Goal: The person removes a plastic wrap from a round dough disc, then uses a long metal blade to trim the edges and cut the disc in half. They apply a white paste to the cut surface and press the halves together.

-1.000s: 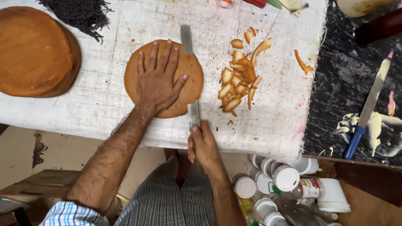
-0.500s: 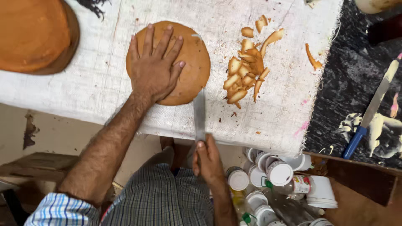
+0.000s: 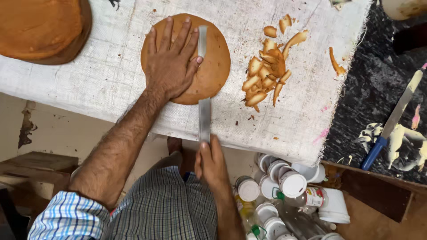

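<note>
Right hand (image 3: 212, 162) closed tight round the knife (image 3: 203, 116) handle, blade running straight away from the body into the near edge of the round cake (image 3: 213, 66). Left hand (image 3: 171, 66) spread flat, pressing the cake's left half; trimmings (image 3: 264, 71) just right, on the white cloth (image 3: 111, 80).
</note>
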